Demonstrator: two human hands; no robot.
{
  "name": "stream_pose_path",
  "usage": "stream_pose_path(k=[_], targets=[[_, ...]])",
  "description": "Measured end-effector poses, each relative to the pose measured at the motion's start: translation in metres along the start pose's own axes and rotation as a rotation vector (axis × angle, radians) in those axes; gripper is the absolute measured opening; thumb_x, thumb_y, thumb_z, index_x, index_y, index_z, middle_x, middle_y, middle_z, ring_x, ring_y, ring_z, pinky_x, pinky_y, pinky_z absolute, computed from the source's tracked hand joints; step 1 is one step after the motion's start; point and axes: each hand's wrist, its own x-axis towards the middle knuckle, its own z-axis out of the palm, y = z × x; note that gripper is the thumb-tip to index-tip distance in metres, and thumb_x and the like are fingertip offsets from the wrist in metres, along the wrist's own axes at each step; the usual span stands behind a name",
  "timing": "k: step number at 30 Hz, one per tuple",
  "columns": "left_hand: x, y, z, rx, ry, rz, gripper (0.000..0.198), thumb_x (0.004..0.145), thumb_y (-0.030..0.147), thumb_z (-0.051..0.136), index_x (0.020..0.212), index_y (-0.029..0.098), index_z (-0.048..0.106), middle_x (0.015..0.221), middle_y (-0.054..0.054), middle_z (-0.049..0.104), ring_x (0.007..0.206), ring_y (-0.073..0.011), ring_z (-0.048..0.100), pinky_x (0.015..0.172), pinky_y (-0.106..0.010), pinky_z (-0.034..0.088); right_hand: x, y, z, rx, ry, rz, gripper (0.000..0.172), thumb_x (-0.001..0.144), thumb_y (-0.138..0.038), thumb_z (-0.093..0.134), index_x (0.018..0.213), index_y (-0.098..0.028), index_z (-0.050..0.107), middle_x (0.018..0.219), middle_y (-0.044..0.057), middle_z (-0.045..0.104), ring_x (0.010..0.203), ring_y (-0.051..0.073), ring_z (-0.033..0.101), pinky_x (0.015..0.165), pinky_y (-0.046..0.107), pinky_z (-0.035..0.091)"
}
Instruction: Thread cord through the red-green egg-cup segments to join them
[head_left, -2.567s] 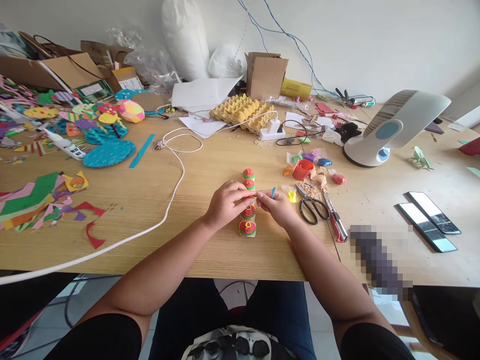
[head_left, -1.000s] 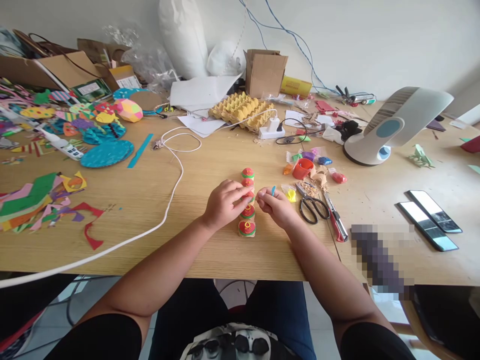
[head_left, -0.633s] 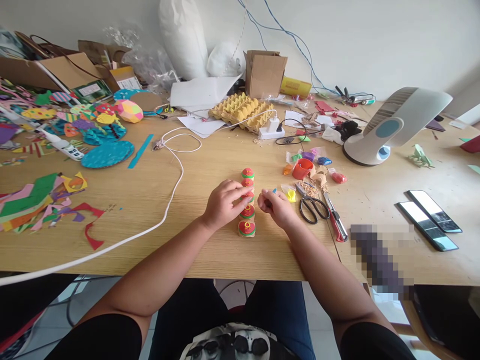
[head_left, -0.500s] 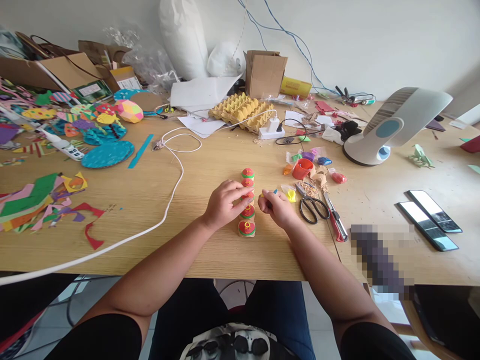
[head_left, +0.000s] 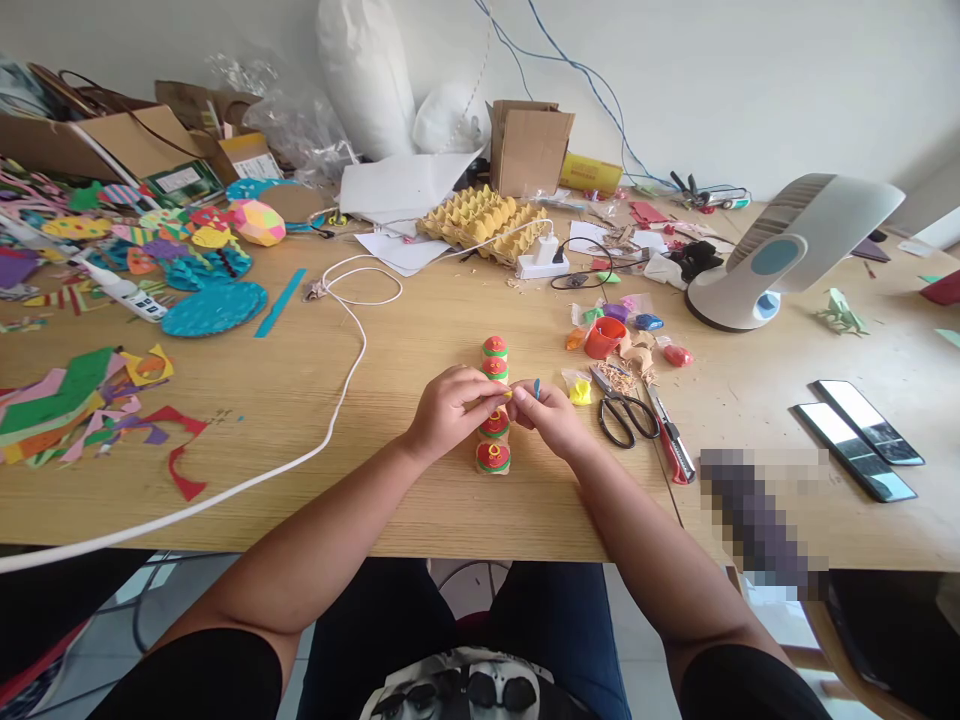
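Note:
A row of several small egg-carton cups (head_left: 493,458), topped with red and green clay and yellow trim, runs away from me along the table. Above its middle, my left hand (head_left: 454,412) is closed, thumb and fingertips pinching a tiny piece of yellow clay (head_left: 508,394). My right hand (head_left: 546,412) meets it from the other side, its fingers curled around a thin tool whose blue end (head_left: 537,386) sticks up. Whether the right fingertips also grip the clay I cannot tell. The cups under my hands are partly hidden.
Right of my hands lie a bag of yellow clay (head_left: 579,388), black-handled scissors (head_left: 626,415), a red cutter knife (head_left: 675,440) and a red tape ring (head_left: 606,338). A white fan (head_left: 780,255) stands behind. A white cable (head_left: 330,420) crosses the left side, near paper scraps (head_left: 75,400).
My left hand has gone from spread fingers over the row to a pinch on the yellow clay. My right hand has shifted slightly left, and the hands now meet.

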Motion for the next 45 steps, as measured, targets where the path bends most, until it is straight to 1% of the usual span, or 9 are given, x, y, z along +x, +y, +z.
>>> stream_pose_path(k=[7,10,14,20,24,28,32,35,45], targets=[[0.0016,-0.0016,0.0001,0.074,-0.06,-0.006,0.021,0.092,0.023,0.068,0.112,0.025,0.075,0.098,-0.004,0.075,0.091,-0.0175,0.069,0.083,-0.032,0.055,0.0056,0.0067,-0.0042,0.062,0.093,0.004,0.045,0.072,-0.058,0.08,0.085,-0.019,0.062,0.065,-0.004,0.056,0.054,0.008,0.038,0.05,0.025,0.024],[0.0023,0.0004,0.0001,0.076,-0.046,-0.012,0.017,0.093,0.023,0.067,0.108,0.023,0.075,0.097,-0.004,0.075,0.09,-0.0176,0.069,0.084,-0.033,0.055,0.0038,0.0037,-0.0035,0.037,0.119,-0.014,0.047,0.078,-0.062,0.073,0.072,-0.019,0.055,0.059,-0.005,0.049,0.052,0.008,0.035,0.051,0.026,0.023],[0.0026,0.002,-0.0004,0.096,-0.038,0.018,0.017,0.095,0.022,0.064,0.108,0.022,0.075,0.098,-0.005,0.075,0.09,-0.0175,0.068,0.084,-0.032,0.055,0.0018,0.0017,-0.0022,-0.089,0.082,-0.01,0.062,0.085,-0.071,0.059,0.053,-0.02,0.046,0.049,-0.004,0.039,0.049,0.008,0.029,0.051,0.028,0.022],[0.0023,0.0015,-0.0014,0.105,-0.05,0.021,0.02,0.096,0.021,0.06,0.111,0.022,0.074,0.098,-0.005,0.075,0.09,-0.0176,0.068,0.084,-0.033,0.055,0.005,0.005,-0.0037,-0.009,0.146,-0.032,0.049,0.069,-0.064,0.08,0.083,-0.018,0.068,0.068,-0.001,0.062,0.054,0.009,0.038,0.051,0.026,0.027],[0.0021,0.0019,-0.0016,0.095,-0.032,0.007,0.02,0.095,0.022,0.061,0.11,0.022,0.074,0.099,-0.005,0.076,0.091,-0.018,0.069,0.085,-0.033,0.056,0.0043,0.0043,-0.0059,-0.009,0.162,0.026,0.051,0.08,-0.067,0.068,0.071,-0.017,0.067,0.058,0.001,0.058,0.05,0.009,0.037,0.049,0.027,0.025],[0.002,0.002,-0.0013,0.083,-0.026,0.004,0.022,0.095,0.02,0.06,0.113,0.023,0.073,0.099,-0.005,0.075,0.091,-0.0179,0.069,0.085,-0.033,0.055,0.0044,0.0028,-0.0067,0.016,0.179,-0.016,0.044,0.073,-0.059,0.079,0.074,-0.017,0.067,0.063,0.0,0.061,0.052,0.008,0.037,0.05,0.026,0.027],[0.0017,0.0015,-0.0009,0.075,-0.017,0.01,0.021,0.095,0.019,0.061,0.111,0.022,0.074,0.1,-0.005,0.076,0.092,-0.0182,0.068,0.085,-0.034,0.055,0.0053,0.0035,-0.0078,0.024,0.189,-0.004,0.045,0.079,-0.061,0.072,0.073,-0.016,0.068,0.06,0.001,0.06,0.05,0.008,0.037,0.049,0.027,0.025],[0.0016,0.0014,-0.0007,0.073,-0.016,0.011,0.022,0.095,0.02,0.06,0.112,0.023,0.073,0.098,-0.005,0.076,0.091,-0.0178,0.068,0.084,-0.033,0.055,0.0057,0.0047,-0.0086,0.024,0.204,-0.019,0.042,0.075,-0.058,0.078,0.076,-0.016,0.069,0.064,0.001,0.062,0.05,0.008,0.038,0.049,0.026,0.026],[0.002,0.001,-0.0003,0.055,-0.037,0.014,0.018,0.095,0.025,0.064,0.11,0.022,0.074,0.101,-0.005,0.076,0.093,-0.0181,0.069,0.087,-0.033,0.055,0.0058,0.0056,-0.009,-0.05,0.175,0.016,0.053,0.078,-0.068,0.069,0.073,-0.016,0.067,0.059,0.0,0.057,0.05,0.008,0.037,0.048,0.025,0.025]])
